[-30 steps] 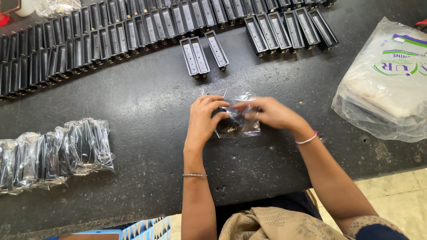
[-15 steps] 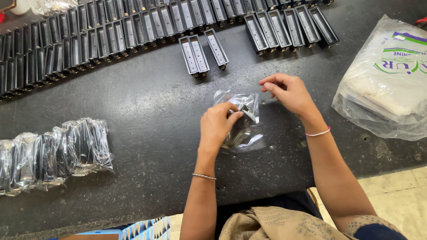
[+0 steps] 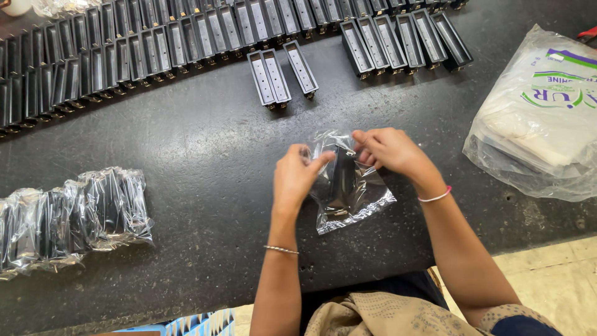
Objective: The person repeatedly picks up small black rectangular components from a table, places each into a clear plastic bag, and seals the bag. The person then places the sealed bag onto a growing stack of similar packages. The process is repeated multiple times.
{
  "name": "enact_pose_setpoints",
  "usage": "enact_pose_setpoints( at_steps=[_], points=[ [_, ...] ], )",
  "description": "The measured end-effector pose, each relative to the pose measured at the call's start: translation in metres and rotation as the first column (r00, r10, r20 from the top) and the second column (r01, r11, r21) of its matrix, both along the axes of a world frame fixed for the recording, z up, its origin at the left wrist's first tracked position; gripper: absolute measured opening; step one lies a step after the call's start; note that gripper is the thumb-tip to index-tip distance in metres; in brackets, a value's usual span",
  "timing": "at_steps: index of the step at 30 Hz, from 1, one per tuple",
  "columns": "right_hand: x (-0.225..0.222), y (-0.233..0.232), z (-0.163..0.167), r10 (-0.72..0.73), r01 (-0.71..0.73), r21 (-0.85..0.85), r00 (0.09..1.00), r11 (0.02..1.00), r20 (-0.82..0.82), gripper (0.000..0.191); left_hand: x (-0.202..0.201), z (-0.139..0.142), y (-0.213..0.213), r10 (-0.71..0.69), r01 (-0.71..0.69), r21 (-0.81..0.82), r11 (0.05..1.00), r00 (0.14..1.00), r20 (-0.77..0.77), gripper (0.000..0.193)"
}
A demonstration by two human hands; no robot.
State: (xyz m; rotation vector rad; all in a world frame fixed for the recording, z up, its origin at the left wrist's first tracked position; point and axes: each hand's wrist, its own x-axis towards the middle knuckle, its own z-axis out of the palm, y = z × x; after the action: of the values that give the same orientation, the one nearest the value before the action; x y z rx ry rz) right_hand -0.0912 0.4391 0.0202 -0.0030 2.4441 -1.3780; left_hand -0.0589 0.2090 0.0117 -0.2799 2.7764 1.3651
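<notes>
While a dark worktop fills the view from above, a stack of finished packets, each a black part sealed in clear plastic, lies at the far left edge. Along the top runs a long row of black rectangular trays, unwrapped, with three loose trays set a little apart below it. Near the middle, the left hand rises from a forearm wearing a thin metal bangle; the wrist bends inward, and thumb and forefinger pinch the left top edge of a clear plastic bag. The bag lies on the worktop between the two hands, with a black part standing inside it, its lower end deep in the bag. The right hand, its wrist ringed by a pink band, reaches in from the right, palm down, fingers curled together and pinching the bag's right top edge. At the far right sits a large white printed plastic sack, well apart from the hands.
</notes>
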Motion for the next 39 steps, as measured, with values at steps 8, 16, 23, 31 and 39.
enact_pose_setpoints(
  at_steps=[8,16,23,31,39],
  points=[
    [0.009,-0.006,-0.011,0.098,-0.104,-0.137,0.994,0.985,-0.050,0.048,-0.002,-0.019,0.019,-0.100,0.105,0.654,0.749,0.994,-0.046,0.028],
    [0.014,-0.008,-0.006,0.232,-0.222,-0.491,0.972,0.843,-0.041,0.060,0.014,0.000,0.023,-0.081,0.294,0.745,0.599,0.948,-0.309,0.012],
    [0.026,-0.036,-0.003,0.195,-0.169,-0.598,0.981,0.784,-0.021,0.070,0.021,0.016,0.014,-0.014,0.315,0.620,0.719,0.898,-0.440,0.011],
    [0.034,-0.058,-0.003,0.130,-0.114,-0.571,0.991,0.813,-0.013,0.069,0.025,0.025,0.011,0.023,0.280,0.571,0.772,0.886,-0.464,0.016],
    [0.025,-0.047,-0.003,0.066,-0.100,-0.616,0.995,0.781,-0.077,0.066,0.020,0.031,-0.008,0.322,0.203,0.809,0.551,0.843,-0.431,0.026]
  ],
)
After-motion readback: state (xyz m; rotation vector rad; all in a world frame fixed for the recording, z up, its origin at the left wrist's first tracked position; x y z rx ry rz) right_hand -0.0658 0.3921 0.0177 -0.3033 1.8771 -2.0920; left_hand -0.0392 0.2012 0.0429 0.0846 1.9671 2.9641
